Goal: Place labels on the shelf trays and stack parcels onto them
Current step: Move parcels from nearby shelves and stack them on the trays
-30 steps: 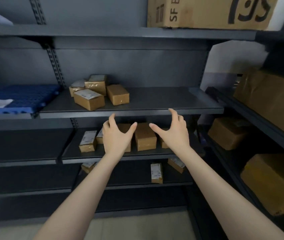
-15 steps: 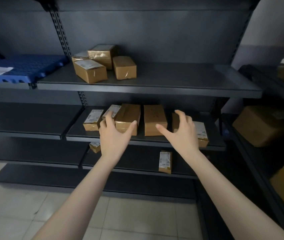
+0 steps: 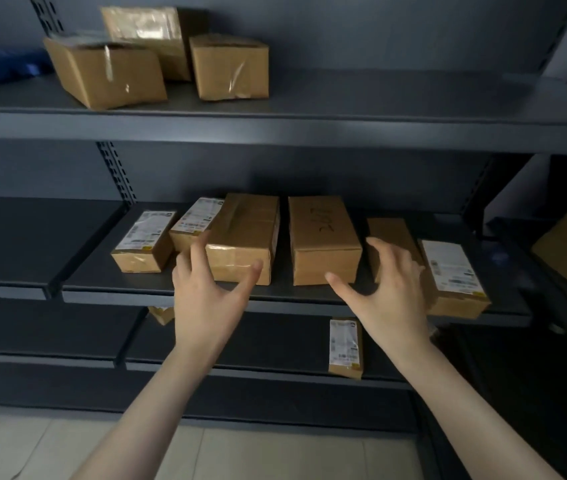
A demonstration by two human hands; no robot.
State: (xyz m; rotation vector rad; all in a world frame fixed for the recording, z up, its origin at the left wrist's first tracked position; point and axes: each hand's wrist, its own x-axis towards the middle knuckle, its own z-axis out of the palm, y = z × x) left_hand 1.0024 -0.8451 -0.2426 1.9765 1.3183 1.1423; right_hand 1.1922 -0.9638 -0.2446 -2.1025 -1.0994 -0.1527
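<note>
Head view has both hands held out toward the middle shelf tray [image 3: 119, 289], neither holding anything. The left grip [image 3: 206, 299] is spread wide, thumb out to the right, fingertips in front of the taped parcel [image 3: 244, 237]; whether they touch the cardboard I cannot tell. The right grip [image 3: 389, 299] is spread as well, its thumb pointing at the pen-marked parcel [image 3: 323, 237] just to its left, its fingers over a narrow parcel [image 3: 391, 233], with a labelled parcel [image 3: 451, 275] just to its right.

These parcels look like small, stiff cardboard boxes, probably light enough for one hand each. The glossy tape on the nearer faces may be slippery, so the plain long sides are the better hold, thumb on one and fingers on the other. The gap between the taped and pen-marked parcels is tight, so sliding one forward first seems wise.

Under the grips, the tray is dark, smooth metal on which boxes should slide easily. I see no label on its front lip. Above the grips, the upper shelf [image 3: 379, 129] limits lifting room and carries three more parcels. Below the wrists, a lower shelf [image 3: 258, 367] holds an upright parcel [image 3: 344, 348]; pale floor tiles [image 3: 275, 452] lie beneath the forearms.
</note>
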